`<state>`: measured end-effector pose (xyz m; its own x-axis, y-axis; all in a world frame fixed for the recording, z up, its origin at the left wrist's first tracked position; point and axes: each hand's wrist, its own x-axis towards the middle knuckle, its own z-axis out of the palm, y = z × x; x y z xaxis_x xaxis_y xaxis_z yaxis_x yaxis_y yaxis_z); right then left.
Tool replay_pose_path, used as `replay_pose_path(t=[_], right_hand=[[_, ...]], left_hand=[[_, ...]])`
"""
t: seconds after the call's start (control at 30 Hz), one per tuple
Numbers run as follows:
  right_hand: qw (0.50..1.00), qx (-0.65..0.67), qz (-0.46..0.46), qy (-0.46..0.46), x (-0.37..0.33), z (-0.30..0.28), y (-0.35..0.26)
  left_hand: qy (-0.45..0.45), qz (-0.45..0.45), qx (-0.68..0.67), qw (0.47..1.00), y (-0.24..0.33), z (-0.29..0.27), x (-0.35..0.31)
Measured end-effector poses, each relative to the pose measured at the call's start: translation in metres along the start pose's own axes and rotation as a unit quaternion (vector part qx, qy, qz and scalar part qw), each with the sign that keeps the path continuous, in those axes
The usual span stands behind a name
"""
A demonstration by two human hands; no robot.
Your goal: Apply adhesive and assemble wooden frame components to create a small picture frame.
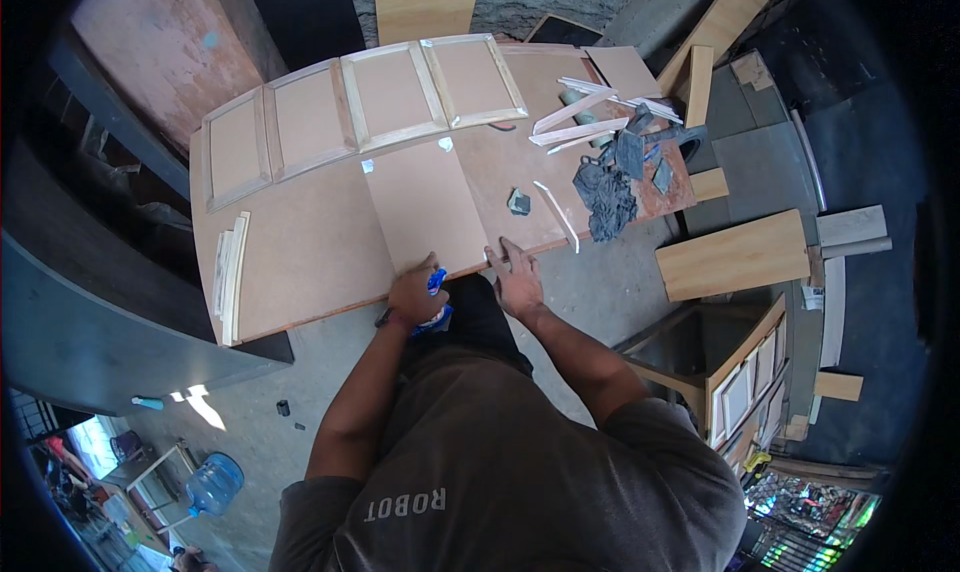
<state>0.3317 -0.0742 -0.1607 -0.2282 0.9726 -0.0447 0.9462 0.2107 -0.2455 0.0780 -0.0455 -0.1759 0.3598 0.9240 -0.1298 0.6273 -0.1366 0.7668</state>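
My left hand (414, 294) is closed around a blue object (437, 281) at the table's near edge. Parts of it show above and below my fingers; its kind is hidden. Under that hand lies the near end of a plain brown board (425, 202), with white patches at its two far corners. My right hand (518, 284) rests with fingers spread on the table edge, its fingertips by the board's near right corner. Beyond the board, several framed panels (395, 92) stand in a row along the far side of the table (300, 252).
Thin wood strips (235, 277) lie at the table's left end. On the right are a dark crumpled cloth (605, 197), a small dark pad (519, 202), a narrow white strip (558, 217) and loose pale strips (580, 132). A plywood board (735, 257) lies past the right end.
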Motion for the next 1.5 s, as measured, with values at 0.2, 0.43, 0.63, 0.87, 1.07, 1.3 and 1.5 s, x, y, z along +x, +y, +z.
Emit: replay_pose_path(t=[0.2, 0.43, 0.63, 0.87, 1.07, 1.3, 1.5], right_hand=[[0.999, -0.008, -0.011, -0.032, -0.003, -0.002, -0.002], [1.0, 0.003, 0.01, -0.002, -0.01, -0.007, 0.003], [1.0, -0.01, -0.012, 0.003, -0.013, -0.005, 0.006], [1.0, -0.024, -0.006, -0.011, -0.015, -0.001, 0.008], [0.999, -0.031, -0.026, -0.024, -0.01, -0.005, -0.001], [0.999, -0.031, -0.028, -0.016, -0.011, 0.0, 0.0], [0.999, -0.032, -0.004, -0.015, -0.013, 0.0, 0.001]], left_hand=[[0.002, 0.0, -0.005, 1.0, -0.002, 0.002, -0.001], [0.007, 0.007, -0.001, 1.0, -0.006, 0.006, 0.0], [0.003, -0.004, 0.012, 1.0, -0.004, 0.006, 0.0], [0.004, -0.011, 0.005, 1.0, -0.002, 0.005, -0.001], [0.009, -0.013, 0.001, 1.0, -0.003, 0.006, -0.001], [0.0, -0.01, 0.01, 1.0, -0.001, 0.004, -0.001], [0.001, -0.003, 0.011, 1.0, -0.004, 0.004, -0.001]])
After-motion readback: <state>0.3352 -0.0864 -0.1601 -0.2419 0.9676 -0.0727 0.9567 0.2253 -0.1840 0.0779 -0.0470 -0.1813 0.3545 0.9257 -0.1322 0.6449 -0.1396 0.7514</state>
